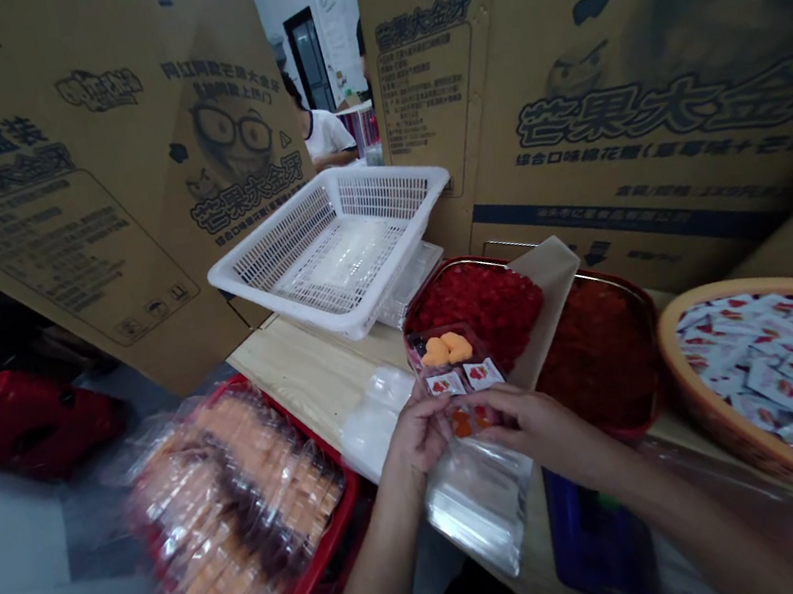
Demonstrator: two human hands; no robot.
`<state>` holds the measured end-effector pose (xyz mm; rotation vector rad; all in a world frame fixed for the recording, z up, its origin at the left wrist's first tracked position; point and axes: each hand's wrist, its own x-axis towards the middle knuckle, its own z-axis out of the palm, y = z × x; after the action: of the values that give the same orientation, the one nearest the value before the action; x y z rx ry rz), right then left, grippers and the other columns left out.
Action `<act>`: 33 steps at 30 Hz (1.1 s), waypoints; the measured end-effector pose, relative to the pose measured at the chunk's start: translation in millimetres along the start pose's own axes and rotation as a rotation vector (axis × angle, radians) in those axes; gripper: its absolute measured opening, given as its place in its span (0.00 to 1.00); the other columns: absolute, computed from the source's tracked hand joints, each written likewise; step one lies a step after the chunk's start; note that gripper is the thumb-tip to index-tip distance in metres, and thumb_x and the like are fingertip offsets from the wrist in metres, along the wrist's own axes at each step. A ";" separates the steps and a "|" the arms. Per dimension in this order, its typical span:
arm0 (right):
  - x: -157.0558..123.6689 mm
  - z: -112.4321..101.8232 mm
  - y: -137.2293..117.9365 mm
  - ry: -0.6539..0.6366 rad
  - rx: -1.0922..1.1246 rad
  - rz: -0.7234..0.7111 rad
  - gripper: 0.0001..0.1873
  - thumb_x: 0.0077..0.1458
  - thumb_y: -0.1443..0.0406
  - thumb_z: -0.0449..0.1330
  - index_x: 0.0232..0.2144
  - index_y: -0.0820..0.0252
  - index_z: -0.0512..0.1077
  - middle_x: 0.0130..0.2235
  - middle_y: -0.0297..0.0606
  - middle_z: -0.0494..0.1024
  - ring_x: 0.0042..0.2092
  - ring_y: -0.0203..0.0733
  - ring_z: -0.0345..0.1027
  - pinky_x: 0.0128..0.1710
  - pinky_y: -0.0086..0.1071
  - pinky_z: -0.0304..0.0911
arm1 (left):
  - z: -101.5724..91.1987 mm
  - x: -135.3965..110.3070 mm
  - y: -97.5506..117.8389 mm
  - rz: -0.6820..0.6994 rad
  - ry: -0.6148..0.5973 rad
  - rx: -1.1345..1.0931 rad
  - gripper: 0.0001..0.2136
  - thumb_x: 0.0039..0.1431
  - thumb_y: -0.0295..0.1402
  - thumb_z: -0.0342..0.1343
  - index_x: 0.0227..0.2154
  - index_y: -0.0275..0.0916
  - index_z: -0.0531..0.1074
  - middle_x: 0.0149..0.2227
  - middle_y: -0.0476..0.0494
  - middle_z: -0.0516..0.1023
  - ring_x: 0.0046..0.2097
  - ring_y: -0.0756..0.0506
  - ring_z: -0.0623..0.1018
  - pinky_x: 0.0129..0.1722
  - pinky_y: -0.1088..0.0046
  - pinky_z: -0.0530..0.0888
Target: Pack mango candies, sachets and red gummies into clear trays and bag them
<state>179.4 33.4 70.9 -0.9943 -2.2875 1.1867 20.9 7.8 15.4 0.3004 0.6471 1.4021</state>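
Note:
Both my hands hold a small clear tray (455,368) above the wooden table's (302,368) front edge. The tray carries two orange candies, something dark, and two small red-and-white sachets. My left hand (419,433) pinches its left near corner. My right hand (531,421) grips its right near side, fingers closed. Under my hands a stack of clear plastic bags (480,501) hangs over the table edge.
A tilted white plastic basket (334,246) sits behind. A red bowl of red candy (481,303) and a second red bowl (604,353) lie ahead. An orange bowl of sachets (782,374) is right. A red crate of orange packs (244,525) is low left. Tall cardboard boxes (633,75) wall the back.

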 end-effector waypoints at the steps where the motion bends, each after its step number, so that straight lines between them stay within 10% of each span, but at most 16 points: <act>1: -3.6 -7.1 3.1 0.023 0.012 0.014 0.17 0.48 0.67 0.54 0.42 0.58 0.75 0.36 0.38 0.74 0.35 0.41 0.67 0.35 0.31 0.63 | 1.1 -0.6 0.8 -0.017 0.005 -0.002 0.29 0.42 0.20 0.59 0.51 0.42 0.66 0.47 0.42 0.75 0.49 0.40 0.75 0.51 0.60 0.69; 10: -43.3 -66.4 56.5 0.388 -0.247 0.098 0.12 0.52 0.62 0.51 0.33 0.57 0.74 0.40 0.44 0.75 0.42 0.46 0.69 0.44 0.39 0.64 | -6.4 0.5 0.7 -0.051 -0.036 0.032 0.28 0.47 0.22 0.58 0.53 0.43 0.64 0.50 0.42 0.74 0.51 0.39 0.75 0.54 0.59 0.68; 23: -192.6 -144.4 108.2 0.973 -0.462 0.421 0.13 0.51 0.57 0.52 0.31 0.59 0.71 0.35 0.45 0.74 0.37 0.48 0.69 0.39 0.41 0.65 | 16.3 -1.2 -2.1 -0.224 -0.013 0.070 0.30 0.56 0.19 0.50 0.58 0.55 0.59 0.52 0.47 0.74 0.52 0.41 0.74 0.48 0.64 0.74; 33: -244.6 -134.2 123.0 1.039 -0.482 0.381 0.14 0.51 0.56 0.52 0.30 0.58 0.71 0.34 0.47 0.74 0.38 0.52 0.69 0.40 0.45 0.64 | 56.7 -7.2 -36.4 -0.270 -0.113 0.126 0.31 0.55 0.20 0.50 0.61 0.50 0.56 0.52 0.45 0.74 0.52 0.42 0.75 0.50 0.66 0.71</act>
<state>477.8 -23.6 44.8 -1.7366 -1.5444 0.0612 83.2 4.7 41.8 0.3754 0.6576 1.0811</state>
